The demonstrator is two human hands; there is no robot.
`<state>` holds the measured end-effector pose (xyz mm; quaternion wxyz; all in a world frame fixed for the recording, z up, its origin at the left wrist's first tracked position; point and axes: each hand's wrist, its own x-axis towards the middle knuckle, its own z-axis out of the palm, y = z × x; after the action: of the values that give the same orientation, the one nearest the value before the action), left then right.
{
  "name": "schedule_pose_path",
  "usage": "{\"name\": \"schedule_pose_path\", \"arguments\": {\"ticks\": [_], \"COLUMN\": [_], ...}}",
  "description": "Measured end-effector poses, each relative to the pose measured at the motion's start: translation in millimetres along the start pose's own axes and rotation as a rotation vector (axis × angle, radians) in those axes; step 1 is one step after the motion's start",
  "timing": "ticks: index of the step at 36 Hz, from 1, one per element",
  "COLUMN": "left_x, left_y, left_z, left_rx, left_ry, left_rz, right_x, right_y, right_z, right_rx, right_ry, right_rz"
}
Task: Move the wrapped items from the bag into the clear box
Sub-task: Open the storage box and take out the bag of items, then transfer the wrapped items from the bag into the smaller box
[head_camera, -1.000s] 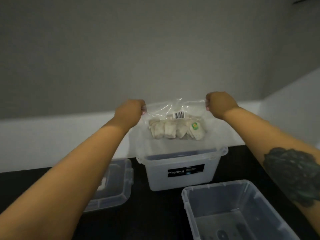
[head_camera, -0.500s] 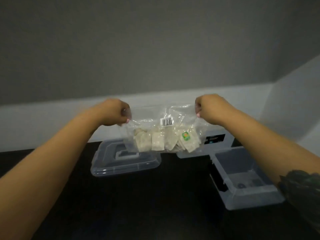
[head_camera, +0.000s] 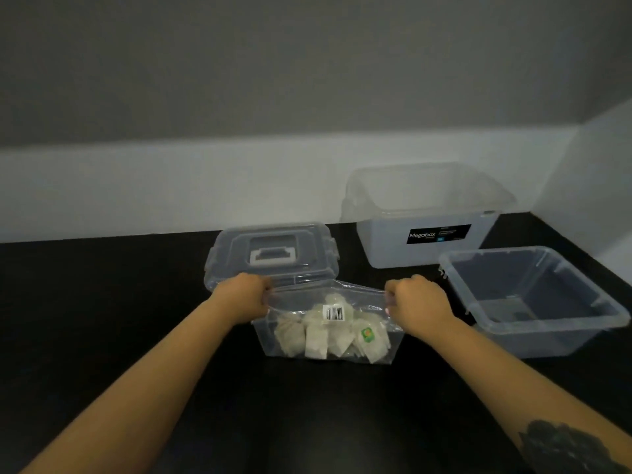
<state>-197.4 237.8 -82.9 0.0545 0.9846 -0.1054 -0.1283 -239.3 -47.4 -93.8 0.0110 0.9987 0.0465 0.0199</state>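
A clear plastic bag point(head_camera: 386, 343) with a barcode sticker stands on the black table, holding several pale wrapped items point(head_camera: 316, 340). My left hand point(head_camera: 244, 297) pinches the bag's top left corner and my right hand point(head_camera: 415, 301) pinches its top right corner, with the bag's mouth stretched between them. A clear box point(head_camera: 543, 340) sits open to the right of the bag. A taller clear box point(head_camera: 386, 248) with a black label stands behind, at the wall.
A clear lid with a white handle point(head_camera: 273, 254) lies flat just behind the bag. The white wall base runs along the table's far edge and turns forward at the right. Bare black tabletop point(head_camera: 119, 302) lies to the left and in front.
Both hands have come down with the bag, from up in the air to the tabletop in front of the lid. The view has tilted down and the boxes appear further right.
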Motion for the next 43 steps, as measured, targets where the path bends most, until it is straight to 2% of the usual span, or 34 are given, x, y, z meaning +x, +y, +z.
{"name": "schedule_pose_path", "arguments": {"ticks": [4, 7, 10, 13, 15, 18, 20, 21, 22, 23, 25, 27, 33, 43], "left_x": [-0.5, -0.4, 0.6, -0.8, -4.4, -19.4, -31.5, -36.8, -41.8, -46.1, -49.0, -48.3, -42.9, -40.6], "left_y": [-1.4, 1.1, 1.4, -0.2, -0.1, 8.8, 18.8, 24.4, 30.3, 36.9, 45.6, 49.7, 63.8, 69.7], "left_z": [1.8, 3.8, 7.7, 12.2, 18.6, 30.2, 43.0, 51.4, 60.9, 69.6, 91.9, 112.2, 133.2, 140.4], "left_rx": [0.008, 0.042, 0.042, 0.026, 0.024, -0.030, -0.029, -0.030, -0.021, -0.010, 0.032, 0.057, 0.083, 0.093], "left_ry": [-0.013, -0.005, 0.036, 0.083, 0.185, 0.473, 0.664, 0.693, 0.654, 0.547, 0.347, 0.250, 0.212, 0.101], "left_rz": [0.020, 0.028, 0.029, 0.016, 0.016, 0.052, 0.212, 0.326, 0.430, 0.503, 0.561, 0.574, 0.509, 0.440], "right_x": [-3.9, -8.7, -5.7, 1.5, 5.5, 8.6, 8.3, 8.2, 9.0, 10.4, 14.3, 17.7, 20.1, 18.6], "right_y": [-2.8, -9.0, -15.9, -23.2, -24.8, -24.1, -25.7, -26.8, -27.7, -29.5, -32.3, -35.3, -37.9, -46.2], "right_z": [9.6, 16.4, 29.1, 37.0, 40.4, 43.5, 42.8, 43.1, 44.8, 46.3, 49.1, 53.2, 66.4, 74.1], "right_rx": [-0.041, -0.063, -0.172, -0.200, -0.185, -0.147, -0.132, -0.120, -0.108, -0.100, -0.111, -0.159, -0.212, -0.227], "right_ry": [0.145, 0.214, 0.142, 0.029, 0.031, 0.015, -0.008, -0.017, -0.023, -0.024, -0.024, -0.026, 0.018, -0.125], "right_rz": [-0.125, -0.419, -0.671, -0.691, -0.680, -0.659, -0.644, -0.645, -0.651, -0.660, -0.678, -0.708, -0.794, -0.791]}}
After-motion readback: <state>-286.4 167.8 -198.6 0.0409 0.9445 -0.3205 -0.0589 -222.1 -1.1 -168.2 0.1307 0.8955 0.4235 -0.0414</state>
